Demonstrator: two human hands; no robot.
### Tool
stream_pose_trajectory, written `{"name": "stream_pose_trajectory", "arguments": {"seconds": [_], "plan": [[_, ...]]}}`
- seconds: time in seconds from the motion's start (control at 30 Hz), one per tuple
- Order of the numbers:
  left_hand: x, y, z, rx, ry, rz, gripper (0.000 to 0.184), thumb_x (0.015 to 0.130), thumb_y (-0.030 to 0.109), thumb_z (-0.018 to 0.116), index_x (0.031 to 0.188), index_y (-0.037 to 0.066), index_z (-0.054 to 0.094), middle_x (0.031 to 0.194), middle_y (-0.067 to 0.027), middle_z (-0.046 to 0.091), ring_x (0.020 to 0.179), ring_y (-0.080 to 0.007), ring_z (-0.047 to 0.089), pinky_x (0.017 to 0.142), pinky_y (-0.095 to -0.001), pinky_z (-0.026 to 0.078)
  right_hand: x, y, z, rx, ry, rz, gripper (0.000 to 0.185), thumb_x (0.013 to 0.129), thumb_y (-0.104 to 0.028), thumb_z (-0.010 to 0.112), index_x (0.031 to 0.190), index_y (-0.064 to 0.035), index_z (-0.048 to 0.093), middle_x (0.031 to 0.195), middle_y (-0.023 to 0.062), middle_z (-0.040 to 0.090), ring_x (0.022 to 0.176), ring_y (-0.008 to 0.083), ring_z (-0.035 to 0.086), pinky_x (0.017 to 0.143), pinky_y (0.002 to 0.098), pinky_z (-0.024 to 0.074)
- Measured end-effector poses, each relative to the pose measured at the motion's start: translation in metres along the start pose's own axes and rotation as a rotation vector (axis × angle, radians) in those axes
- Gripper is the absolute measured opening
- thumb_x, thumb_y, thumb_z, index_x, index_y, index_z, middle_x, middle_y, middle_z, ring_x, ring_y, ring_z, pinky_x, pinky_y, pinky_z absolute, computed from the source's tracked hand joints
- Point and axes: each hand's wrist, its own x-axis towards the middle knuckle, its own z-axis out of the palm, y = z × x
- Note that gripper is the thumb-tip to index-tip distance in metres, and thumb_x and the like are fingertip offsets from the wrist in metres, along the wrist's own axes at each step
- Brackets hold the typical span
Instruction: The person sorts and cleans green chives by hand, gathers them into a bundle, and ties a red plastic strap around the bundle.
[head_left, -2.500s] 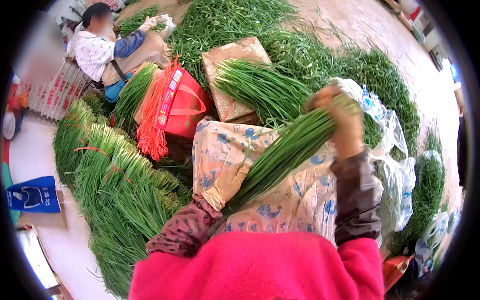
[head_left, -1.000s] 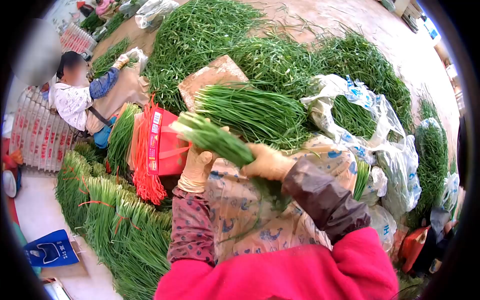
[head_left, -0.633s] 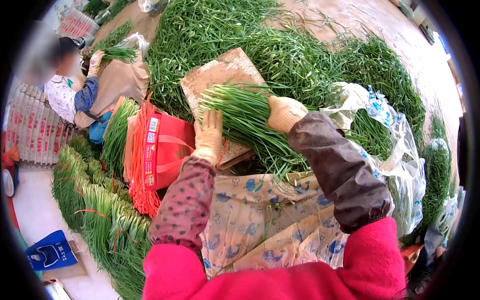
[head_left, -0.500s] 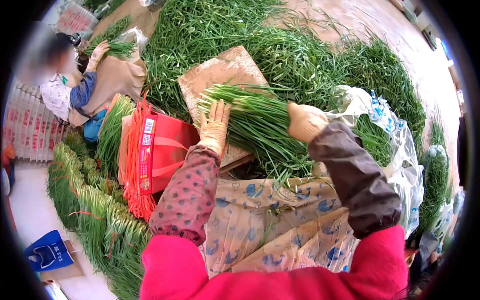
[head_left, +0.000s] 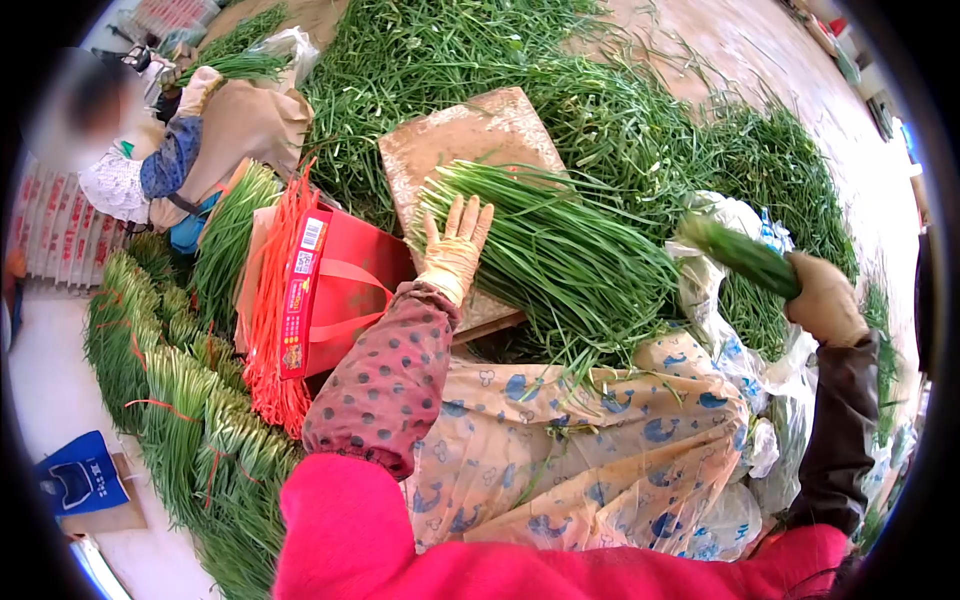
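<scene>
A loose pile of garlic chives lies across a worn board, pale stem ends to the left. My left hand, in a cream glove, rests with spread fingers at the stem ends, near the board's left edge. Out to the right, my right hand, also gloved, grips a smaller bunch of chives in the air, its pale end blurred and pointing left. A red box-shaped bag stands left of my left forearm, with red ties hanging over its side.
Several tied chive bundles line the floor at left. A large heap of loose chives spreads behind the board. Patterned cloth covers my lap; plastic bags lie at right. Another person sits at upper left, holding chives.
My right hand has swung far right, carrying a bunch of chives away from the pile. My left hand stays spread at the stem ends. The view has shifted slightly.
</scene>
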Motion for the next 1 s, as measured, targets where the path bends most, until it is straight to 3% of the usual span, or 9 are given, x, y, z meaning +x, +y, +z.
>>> {"name": "stream_pose_trajectory", "arguments": {"seconds": [0.17,0.37,0.57,0.7,0.77,0.83,0.9,0.93,1.0], "plan": [[-0.008,-0.001,-0.011,0.021,0.044,0.031,0.104,0.068,0.013,0.069,0.151,0.015,0.006,0.157,-0.0073,0.010,0.144,-0.0293,0.011,0.111,-0.0592,0.013,0.031,-0.119,-0.011,0.572,0.247,-0.342,0.053,0.069,-0.003,0.064,0.121,-0.0090,0.056,0.096,0.0177,0.066,0.090,0.0317,0.065,0.078,0.0381,0.0512],[-0.033,-0.013,-0.037,-0.061,0.152,0.342,0.086,0.074,0.016,0.061,0.148,0.013,0.017,0.155,-0.0094,0.016,0.143,-0.0284,0.018,0.112,-0.0570,0.014,0.117,-0.242,0.063,0.370,0.097,-0.255,0.049,0.075,-0.016,0.069,0.120,-0.0095,0.050,0.097,0.0146,0.065,0.092,0.0336,0.064,0.077,0.0412,0.0511],[-0.023,-0.028,-0.031,-0.042,0.378,0.230,0.071,0.081,0.008,0.049,0.146,0.015,0.022,0.154,-0.0079,0.020,0.142,-0.0268,0.020,0.110,-0.0603,0.018,0.143,-0.270,0.153,0.162,0.305,-0.318,0.054,0.073,-0.016,0.069,0.119,-0.0021,0.044,0.089,0.0133,0.062,0.081,0.0302,0.064,0.067,0.0394,0.0517],[0.007,-0.021,-0.033,0.158,0.282,0.172,0.065,0.086,0.010,0.041,0.147,0.016,0.021,0.153,-0.0070,0.022,0.141,-0.0230,0.021,0.109,-0.0631,0.015,0.136,-0.265,0.178,0.066,0.500,-0.406,0.037,0.079,-0.013,0.055,0.114,-0.0010,0.048,0.081,0.0079,0.061,0.070,0.0238,0.063,0.057,0.0368,0.0502],[0.019,-0.018,-0.023,0.119,0.194,0.171,0.065,0.086,0.009,0.039,0.148,0.018,0.020,0.149,-0.0074,0.029,0.140,-0.0223,0.026,0.109,-0.0630,0.015,0.130,-0.266,0.175,0.023,0.452,-0.391,0.037,0.080,-0.015,0.056,0.113,-0.0018,0.048,0.081,0.0078,0.061,0.071,0.0238,0.063,0.058,0.0382,0.0494],[0.023,-0.014,-0.014,0.102,0.092,0.168,0.062,0.090,0.009,0.035,0.148,0.017,0.017,0.145,-0.0058,0.035,0.137,-0.0217,0.030,0.108,-0.0641,0.017,0.116,-0.266,0.163,-0.094,0.294,-0.388,0.053,0.083,-0.017,0.056,0.131,0.0012,0.040,0.090,0.0095,0.064,0.083,0.0252,0.065,0.066,0.0419,0.0501],[0.021,-0.013,-0.005,0.066,0.187,0.170,0.063,0.086,0.012,0.043,0.146,0.017,0.025,0.137,-0.0084,0.043,0.131,-0.0229,0.038,0.107,-0.0616,0.019,0.106,-0.277,0.120,-0.136,-0.136,-0.255,0.057,0.082,-0.028,0.062,0.128,-0.0021,0.042,0.109,0.0161,0.061,0.097,0.0294,0.063,0.072,0.0389,0.0523],[0.021,-0.012,-0.004,0.075,0.188,0.169,0.061,0.086,0.012,0.042,0.145,0.017,0.026,0.136,-0.0088,0.043,0.131,-0.0235,0.038,0.107,-0.0620,0.018,0.104,-0.281,0.087,-0.097,-0.306,-0.255,0.042,0.086,-0.024,0.055,0.123,-0.0041,0.048,0.105,0.0163,0.064,0.095,0.0310,0.065,0.072,0.0402,0.0536],[0.019,-0.011,0.000,0.097,0.186,0.161,0.058,0.088,0.012,0.040,0.145,0.016,0.028,0.136,-0.0094,0.043,0.131,-0.0250,0.038,0.107,-0.0629,0.017,0.108,-0.269,0.059,0.053,-0.093,-0.380,0.023,0.086,-0.021,0.053,0.103,-0.0058,0.059,0.089,0.0151,0.068,0.081,0.0308,0.067,0.068,0.0416,0.0539]]}}
